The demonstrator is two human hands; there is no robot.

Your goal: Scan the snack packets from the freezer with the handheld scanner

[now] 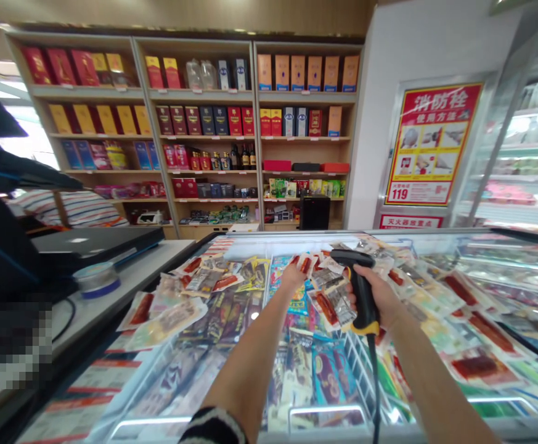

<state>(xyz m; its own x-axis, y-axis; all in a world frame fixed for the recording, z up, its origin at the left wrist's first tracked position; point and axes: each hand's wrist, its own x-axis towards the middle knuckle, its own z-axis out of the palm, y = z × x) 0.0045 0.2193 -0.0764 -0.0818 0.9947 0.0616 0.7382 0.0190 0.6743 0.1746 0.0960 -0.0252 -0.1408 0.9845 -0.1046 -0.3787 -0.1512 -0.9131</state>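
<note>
Scanner point(363, 293) is held above the packet layer by the right hand point(384, 295), fingers wrapped round its grip; whether the trigger is pressed can't be told. Its head is aimed left, towards the left hand point(295, 273). That hand is placed just left of the scanner head, at a small red packet point(304, 264); whether it is pinched or only touched can't be made out.

Status, judged from layout: scanning looks under way, not finished. Packets are spread on both sides of the scanner: a loose pile point(171, 308) well to its left, a wider spread point(476, 327) to its right, and a sausage packet point(326, 305) just left of its grip. No count is shown and no screen can be read, so which packets are done and which are left can't be separated.

Scanner cable point(374, 382) is hung straight down below the grip. Wrapped ice creams point(328, 370) are seen in the freezer point(291, 234) below the scanner. Tape roll point(95, 279) is set on the worktop point(171, 253), far left of the scanner.
</note>
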